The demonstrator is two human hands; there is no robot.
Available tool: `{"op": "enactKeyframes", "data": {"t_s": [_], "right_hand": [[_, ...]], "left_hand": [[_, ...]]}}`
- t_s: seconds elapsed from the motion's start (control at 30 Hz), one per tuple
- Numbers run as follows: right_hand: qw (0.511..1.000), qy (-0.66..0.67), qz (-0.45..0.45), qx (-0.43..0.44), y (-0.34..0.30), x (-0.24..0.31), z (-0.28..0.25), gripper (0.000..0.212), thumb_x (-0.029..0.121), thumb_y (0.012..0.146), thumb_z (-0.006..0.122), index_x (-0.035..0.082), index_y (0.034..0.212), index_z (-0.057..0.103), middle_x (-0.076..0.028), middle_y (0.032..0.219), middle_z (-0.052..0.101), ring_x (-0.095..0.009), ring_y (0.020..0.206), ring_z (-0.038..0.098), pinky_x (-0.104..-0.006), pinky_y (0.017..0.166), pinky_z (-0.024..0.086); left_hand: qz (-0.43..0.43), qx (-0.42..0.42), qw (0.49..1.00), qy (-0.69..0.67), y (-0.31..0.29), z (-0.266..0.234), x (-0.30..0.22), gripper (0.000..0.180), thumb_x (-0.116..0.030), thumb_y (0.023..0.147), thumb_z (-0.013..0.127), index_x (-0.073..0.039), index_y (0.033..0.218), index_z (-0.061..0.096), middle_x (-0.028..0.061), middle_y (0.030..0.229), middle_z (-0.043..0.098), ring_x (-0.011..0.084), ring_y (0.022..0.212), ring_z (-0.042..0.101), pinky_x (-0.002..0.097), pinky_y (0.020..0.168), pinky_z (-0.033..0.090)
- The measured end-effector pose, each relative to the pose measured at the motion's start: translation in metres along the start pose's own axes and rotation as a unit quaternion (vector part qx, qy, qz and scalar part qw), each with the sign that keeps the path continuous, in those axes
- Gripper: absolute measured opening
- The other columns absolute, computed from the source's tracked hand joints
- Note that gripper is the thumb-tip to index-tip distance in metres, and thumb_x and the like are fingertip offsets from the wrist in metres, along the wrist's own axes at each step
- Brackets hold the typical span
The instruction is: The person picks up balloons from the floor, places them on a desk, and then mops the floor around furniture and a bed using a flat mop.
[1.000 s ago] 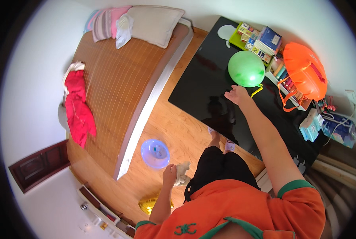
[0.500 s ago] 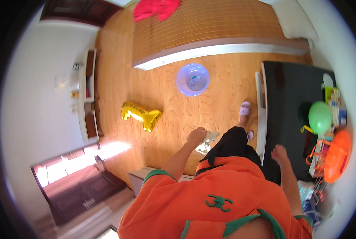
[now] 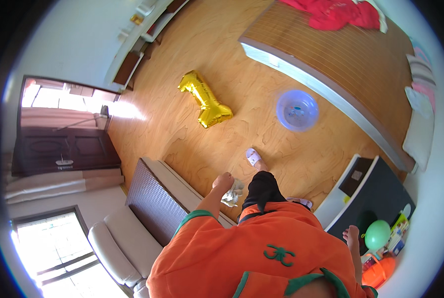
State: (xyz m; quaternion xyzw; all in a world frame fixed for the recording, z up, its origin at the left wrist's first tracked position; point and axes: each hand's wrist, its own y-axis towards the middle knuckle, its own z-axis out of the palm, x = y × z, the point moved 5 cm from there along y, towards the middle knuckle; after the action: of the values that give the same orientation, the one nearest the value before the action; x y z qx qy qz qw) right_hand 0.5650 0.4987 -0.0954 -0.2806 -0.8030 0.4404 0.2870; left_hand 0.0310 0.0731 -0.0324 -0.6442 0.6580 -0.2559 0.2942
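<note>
1 pale bundle [image 3: 235,189] (in the left hand [image 3: 224,182]) slants lengthwise toward lower left.

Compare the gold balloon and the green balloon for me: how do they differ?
Shape: the gold balloon is long with a flared end, while the green balloon is rounded.
Surface: the gold balloon is shiny and creased like foil; the green balloon looks smooth.
Place: the gold balloon lies on the wooden floor, but the green balloon is on the black table, near the right hand.
Shared: both look inflated.
</note>
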Motion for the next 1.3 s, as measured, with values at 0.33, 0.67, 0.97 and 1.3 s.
{"op": "enactKeyframes", "data": {"t_s": [0.33,0.67,0.97,1.3], "right_hand": [[0.926,-0.215,-0.247,0.189,-0.131,0.275,0.384,0.018,0.016,0.077,0.045,0.002,0.086,0.05,-0.007,0.063,0.049,-0.015,0.05,0.048,-0.0275,0.042,0.039],[0.77,-0.071,-0.045,0.632,-0.347,0.366,0.628,0.072,0.032,0.074,0.062,0.012,0.129,0.021,-0.009,0.114,0.041,-0.021,0.106,0.042,-0.0346,0.082,0.042],[0.806,-0.185,-0.121,0.55,-0.324,0.416,0.709,0.03,0.015,0.078,0.056,0.003,0.104,0.047,-0.005,0.092,0.054,-0.013,0.081,0.054,-0.0271,0.07,0.045],[0.966,-0.068,-0.1,0.226,-0.152,0.405,0.667,0.029,0.026,0.078,0.055,0.001,0.093,0.053,-0.008,0.084,0.057,-0.017,0.077,0.056,-0.0304,0.067,0.046]], "left_hand": [[0.0,-0.143,0.952,-0.271,0.09,-0.133,0.071,0.033,-0.029,0.077,0.042,-0.006,0.092,0.059,0.0189,0.086,0.058,0.0311,0.084,0.056,0.0371,0.075,0.044],[0.126,-0.119,0.8,-0.574,0.13,-0.225,-0.089,0.03,-0.024,0.087,0.041,-0.003,0.108,0.047,0.011,0.086,0.055,0.0169,0.083,0.051,0.0277,0.075,0.04],[0.107,-0.199,0.901,-0.371,0.256,-0.246,-0.06,0.033,-0.027,0.088,0.031,-0.002,0.101,0.048,0.016,0.098,0.051,0.0352,0.092,0.042,0.0424,0.082,0.034],[-0.201,0.044,0.927,-0.314,0.429,-0.118,0.117,0.08,-0.053,0.062,0.06,0.002,0.116,0.039,0.0258,0.11,0.047,0.0336,0.107,0.044,0.038,0.087,0.037]]}}
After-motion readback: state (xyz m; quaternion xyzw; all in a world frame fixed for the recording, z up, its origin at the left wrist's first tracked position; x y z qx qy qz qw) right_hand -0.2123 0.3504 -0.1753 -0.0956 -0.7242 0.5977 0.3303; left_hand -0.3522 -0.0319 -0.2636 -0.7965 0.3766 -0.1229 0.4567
